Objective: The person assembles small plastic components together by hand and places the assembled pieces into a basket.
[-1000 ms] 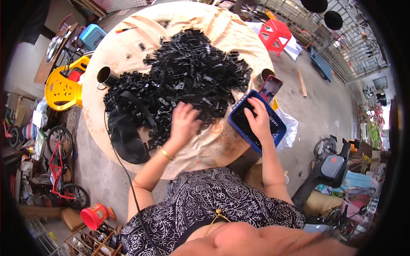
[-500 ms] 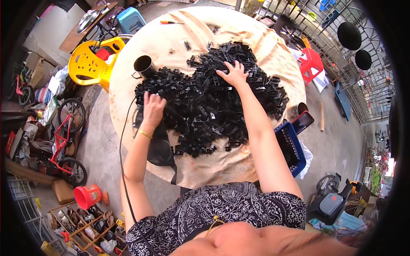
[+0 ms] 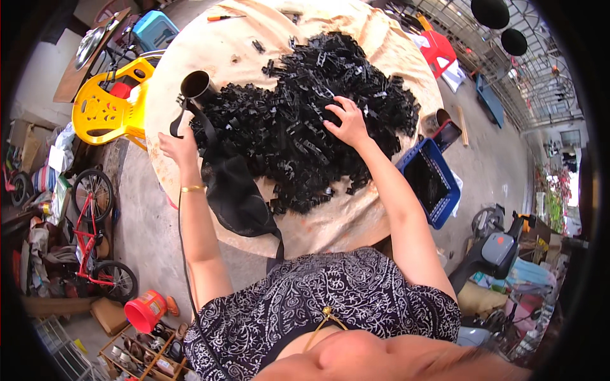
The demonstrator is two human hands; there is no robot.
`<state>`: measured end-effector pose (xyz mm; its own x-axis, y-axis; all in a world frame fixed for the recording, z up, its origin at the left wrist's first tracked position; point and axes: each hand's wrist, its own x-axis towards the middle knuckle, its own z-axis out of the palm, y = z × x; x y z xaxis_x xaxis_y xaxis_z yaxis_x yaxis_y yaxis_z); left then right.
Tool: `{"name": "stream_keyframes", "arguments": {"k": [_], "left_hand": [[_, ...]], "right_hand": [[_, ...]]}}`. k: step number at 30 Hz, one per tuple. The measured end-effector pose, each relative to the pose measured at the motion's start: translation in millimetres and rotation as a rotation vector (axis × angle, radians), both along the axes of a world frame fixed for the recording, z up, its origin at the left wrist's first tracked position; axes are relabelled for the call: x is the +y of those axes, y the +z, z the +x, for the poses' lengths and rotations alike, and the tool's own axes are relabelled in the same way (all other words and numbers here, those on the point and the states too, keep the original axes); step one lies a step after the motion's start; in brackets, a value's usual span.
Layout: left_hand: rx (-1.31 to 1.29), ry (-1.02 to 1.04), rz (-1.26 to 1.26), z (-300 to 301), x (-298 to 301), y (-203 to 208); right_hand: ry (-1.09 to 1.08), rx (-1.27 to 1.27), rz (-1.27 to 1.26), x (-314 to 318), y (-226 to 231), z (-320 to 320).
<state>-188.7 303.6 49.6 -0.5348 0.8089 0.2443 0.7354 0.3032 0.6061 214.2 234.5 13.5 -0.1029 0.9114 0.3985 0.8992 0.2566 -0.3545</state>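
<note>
A large heap of small black plastic clip-like pieces (image 3: pixel 298 146) covers the middle of the round table. At its left edge, my left hand (image 3: pixel 180 147) is closed on a black strap (image 3: pixel 206 130) that looks joined to a soft black pouch (image 3: pixel 238 193). The pouch lies between the heap and the table's near left edge. On the right part of the heap rests my right hand (image 3: pixel 349 124), its fingers spread and slightly bent, with nothing visibly held. A dark metal mug (image 3: pixel 196 86) stands just beyond my left hand.
Beige cloth covers the table (image 3: pixel 190 44). An orange-handled screwdriver (image 3: pixel 222 18) lies at the far side. By the right edge are a blue basket (image 3: pixel 452 206), another metal cup (image 3: pixel 436 118) and a phone (image 3: pixel 448 133). A yellow chair (image 3: pixel 105 105) stands left; a thin black cable (image 3: pixel 182 254) runs along my left arm.
My left hand has moved left off the heap, lifting the strap and pulling it out. The pouch is more exposed. My right hand has come slightly nearer. The whole view has shifted.
</note>
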Motion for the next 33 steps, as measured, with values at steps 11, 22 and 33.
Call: {"name": "stream_keyframes", "arguments": {"k": [11,22,33], "left_hand": [[0.465,-0.528,0.026,149,-35,-57],[0.296,-0.73,0.091,198,-120,-67],[0.113,-1.257,0.182,204,-199,-38]], "right_hand": [[-0.047,-0.071,0.185,-88,-2,-16],[-0.107,0.142,0.137,-165,-19,-2],[-0.348,0.405,0.163,-200,-11,-7]]}}
